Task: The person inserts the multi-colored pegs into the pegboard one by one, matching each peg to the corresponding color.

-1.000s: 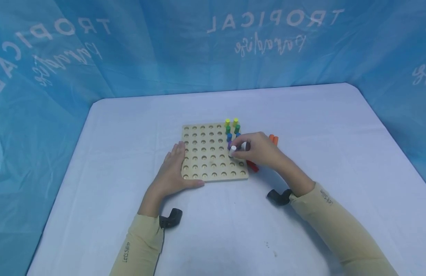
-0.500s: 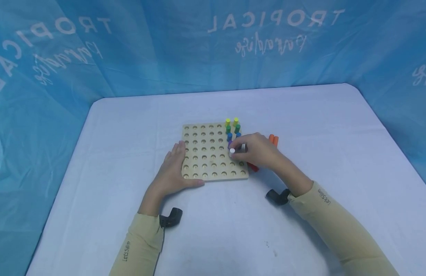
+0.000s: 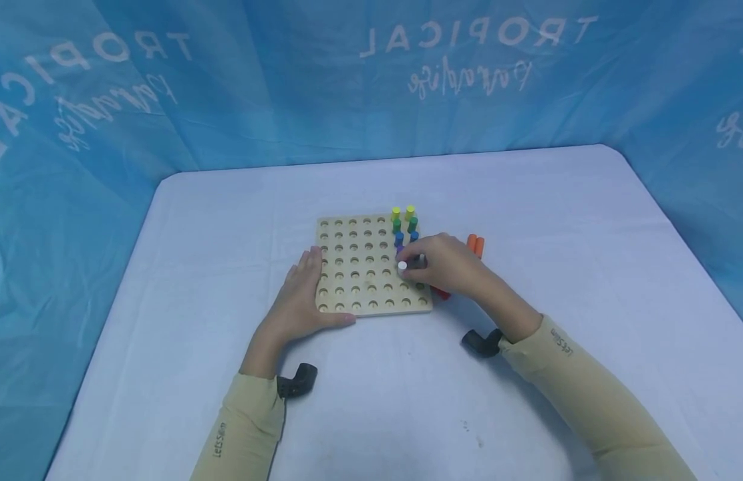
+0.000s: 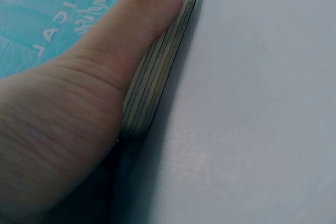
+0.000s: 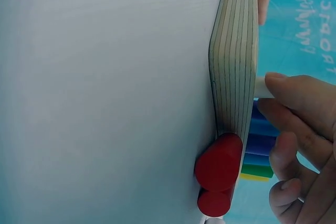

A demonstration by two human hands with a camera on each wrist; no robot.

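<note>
A square wooden pegboard [image 3: 371,310] with rows of round holes lies on the table. My right hand [image 3: 446,264] pinches a white peg [image 3: 402,266] between thumb and finger; in the right wrist view the peg [image 5: 261,87] stands on end right at the board's face. My left hand [image 3: 296,294] rests at the board's near left corner, fingers straight along the left side and thumb [image 4: 152,9] along the front edge. Yellow pegs [image 3: 410,212], green pegs [image 3: 413,224], blue pegs [image 3: 399,238] and a purple peg [image 3: 399,251] stand in the two right columns. The right fingers partly hide this area.
Orange pegs [image 3: 476,244] lie on the white-covered table [image 3: 558,220], right of the board. Red pegs [image 3: 441,292] lie against its right edge, with their round ends [image 5: 218,163] large in the right wrist view. A blue printed curtain [image 3: 371,120] hangs behind the table.
My right hand has moved slightly left and down with the white peg, which has gone from tilted to more upright and shows less of its length. The left hand stays in place.
</note>
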